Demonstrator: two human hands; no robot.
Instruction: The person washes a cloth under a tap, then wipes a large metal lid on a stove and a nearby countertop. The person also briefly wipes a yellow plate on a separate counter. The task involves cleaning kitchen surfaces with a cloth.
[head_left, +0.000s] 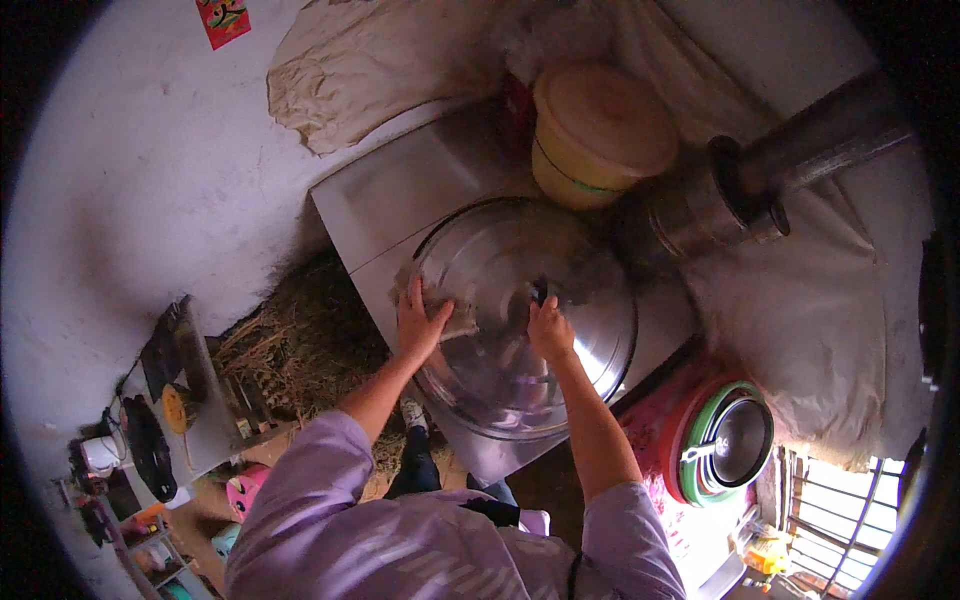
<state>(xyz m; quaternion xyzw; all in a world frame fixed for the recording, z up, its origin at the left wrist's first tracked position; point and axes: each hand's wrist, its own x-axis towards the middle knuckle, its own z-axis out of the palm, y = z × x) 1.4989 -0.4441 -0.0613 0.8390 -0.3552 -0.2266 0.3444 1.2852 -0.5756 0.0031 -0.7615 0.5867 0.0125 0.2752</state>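
Note:
A large round metal lid (495, 251) lies before me on the pale tiled stove top (409, 176). My right hand (551, 330) is closed around the dark knob (539, 287) at its middle. At the lid's left rim, my left hand (421, 324) holds a greyish-brown cloth (462, 324) against the metal. Parts of the cloth show on both sides of that hand, and its thumb is spread from the fingers. What lies beneath the lid is hidden.
Behind the lid stands a yellow lidded bucket (600, 135), beside a dark stovepipe (817, 142). Nested basins (705, 450) with a metal pan (742, 442) are at the right. Dry straw (300, 345) covers the floor at left, near a shelf (161, 559).

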